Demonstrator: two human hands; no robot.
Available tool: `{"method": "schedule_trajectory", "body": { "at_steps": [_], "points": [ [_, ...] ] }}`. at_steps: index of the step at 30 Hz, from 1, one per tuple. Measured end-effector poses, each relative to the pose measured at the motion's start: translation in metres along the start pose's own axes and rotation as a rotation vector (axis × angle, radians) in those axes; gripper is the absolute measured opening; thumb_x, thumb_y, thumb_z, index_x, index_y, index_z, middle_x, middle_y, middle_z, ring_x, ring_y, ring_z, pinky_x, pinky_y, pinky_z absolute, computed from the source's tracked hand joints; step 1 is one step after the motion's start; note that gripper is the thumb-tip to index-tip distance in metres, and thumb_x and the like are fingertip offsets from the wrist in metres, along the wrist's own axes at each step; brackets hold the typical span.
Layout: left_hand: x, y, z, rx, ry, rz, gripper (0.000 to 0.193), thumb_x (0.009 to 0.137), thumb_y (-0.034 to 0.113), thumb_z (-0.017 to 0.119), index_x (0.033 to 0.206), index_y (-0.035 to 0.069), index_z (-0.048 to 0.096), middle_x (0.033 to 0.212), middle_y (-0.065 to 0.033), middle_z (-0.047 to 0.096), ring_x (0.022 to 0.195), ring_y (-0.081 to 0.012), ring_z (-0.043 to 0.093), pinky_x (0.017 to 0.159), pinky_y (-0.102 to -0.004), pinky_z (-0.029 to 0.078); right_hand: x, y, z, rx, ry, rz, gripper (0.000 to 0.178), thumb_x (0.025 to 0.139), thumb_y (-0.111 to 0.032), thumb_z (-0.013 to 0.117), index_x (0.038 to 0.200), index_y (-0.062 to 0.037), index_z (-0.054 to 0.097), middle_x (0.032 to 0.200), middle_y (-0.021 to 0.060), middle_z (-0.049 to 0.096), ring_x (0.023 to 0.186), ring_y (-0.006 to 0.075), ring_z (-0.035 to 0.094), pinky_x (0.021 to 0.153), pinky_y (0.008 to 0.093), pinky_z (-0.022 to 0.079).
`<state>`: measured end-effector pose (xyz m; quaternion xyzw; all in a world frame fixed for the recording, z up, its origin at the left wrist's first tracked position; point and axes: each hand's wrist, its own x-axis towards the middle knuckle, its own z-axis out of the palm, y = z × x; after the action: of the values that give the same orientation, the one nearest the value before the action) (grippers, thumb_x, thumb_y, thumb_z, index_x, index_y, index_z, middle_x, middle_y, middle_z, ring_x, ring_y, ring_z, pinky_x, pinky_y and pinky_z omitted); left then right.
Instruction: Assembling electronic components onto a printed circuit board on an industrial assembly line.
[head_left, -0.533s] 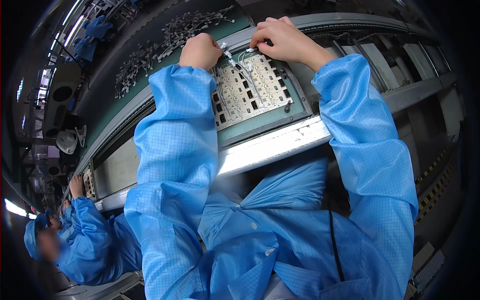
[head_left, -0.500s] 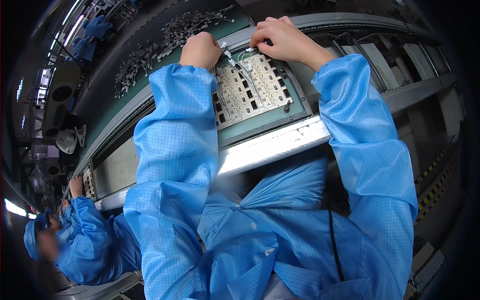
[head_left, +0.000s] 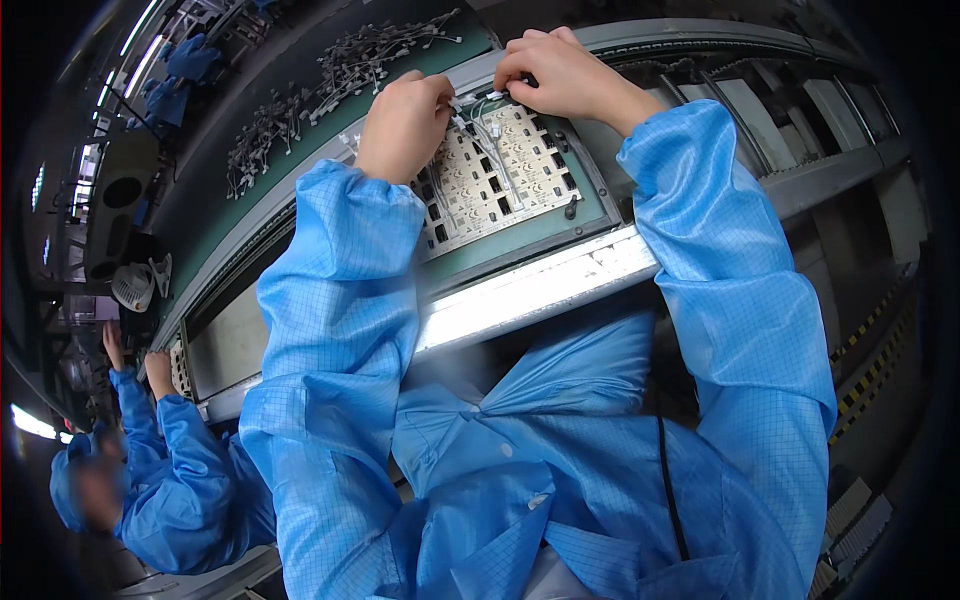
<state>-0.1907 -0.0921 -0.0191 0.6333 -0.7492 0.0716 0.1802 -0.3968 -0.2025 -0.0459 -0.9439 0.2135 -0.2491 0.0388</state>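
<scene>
A cream circuit board panel (head_left: 535, 165) with rows of dark components lies in a dark-edged green carrier. Thin white cables (head_left: 487, 143) with white connectors run across its surface. At the panel's far left corner, my left hand (head_left: 402, 128) is closed, thumb and fingers pinching a white connector; the fingertips partly hide it. My right hand (head_left: 568, 76) pinches another white cable connector (head_left: 495, 96) at the far edge, its other fingers curled. Both hands reach over the panel from blue sleeves.
A pile of white-tipped cables (head_left: 375, 55) lies on the green bench beyond the rail, with more cables (head_left: 268, 135) to its left. A pale metal rail (head_left: 540, 285) runs along the near side. At left, a co-worker in blue (head_left: 190, 480) reaches toward another panel.
My left hand has come nearer and turned, its fingertips now at the white connector by the panel's far left corner. My right hand stays nearly in place. The co-worker's other hand has come up.
</scene>
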Motion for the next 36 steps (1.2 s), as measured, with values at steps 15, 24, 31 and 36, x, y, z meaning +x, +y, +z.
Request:
{"method": "schedule_trajectory", "body": {
  "at_steps": [15,24,31,36],
  "points": [
    [-0.019,-0.002,0.003,-0.426,0.114,-0.033,0.037,0.087,-0.016,0.05,0.117,0.003,0.061,0.11,-0.0154,0.064,0.097,-0.0279,0.071,0.082,-0.0355,0.055,0.004,0.0,0.002,-0.024,0.047,-0.011,0.026,0.087,-0.007,0.053,0.102,-0.0123,0.073,0.094,0.0012,0.064,0.1,0.0184,0.056,0.097,0.0387,0.035],
    [-0.016,-0.022,0.005,-0.477,0.203,0.004,0.039,0.084,-0.016,0.045,0.113,0.003,0.062,0.108,-0.0166,0.068,0.102,-0.0287,0.069,0.086,-0.0368,0.054,0.003,-0.003,-0.002,-0.005,0.035,-0.019,0.028,0.085,-0.005,0.052,0.103,-0.0121,0.073,0.096,0.0011,0.063,0.102,0.0185,0.056,0.097,0.0383,0.036],
    [-0.018,-0.078,-0.03,-0.334,0.237,-0.255,0.023,0.096,0.013,0.057,0.114,0.006,0.07,0.105,-0.0126,0.073,0.095,-0.024,0.07,0.083,-0.0338,0.054,0.006,0.0,0.006,-0.018,0.106,-0.067,0.039,0.085,-0.004,0.049,0.116,-0.0146,0.07,0.104,0.0031,0.061,0.109,0.0191,0.054,0.099,0.0391,0.035],
    [-0.018,-0.047,-0.027,-0.164,-0.057,-0.449,0.028,0.088,0.033,0.067,0.103,0.011,0.076,0.092,-0.0091,0.075,0.09,-0.0263,0.071,0.082,-0.0379,0.052,0.004,0.0,0.006,-0.032,0.085,-0.062,0.041,0.085,-0.004,0.049,0.119,-0.0151,0.069,0.107,0.0033,0.062,0.111,0.0191,0.054,0.101,0.0389,0.035]
  ]
}}
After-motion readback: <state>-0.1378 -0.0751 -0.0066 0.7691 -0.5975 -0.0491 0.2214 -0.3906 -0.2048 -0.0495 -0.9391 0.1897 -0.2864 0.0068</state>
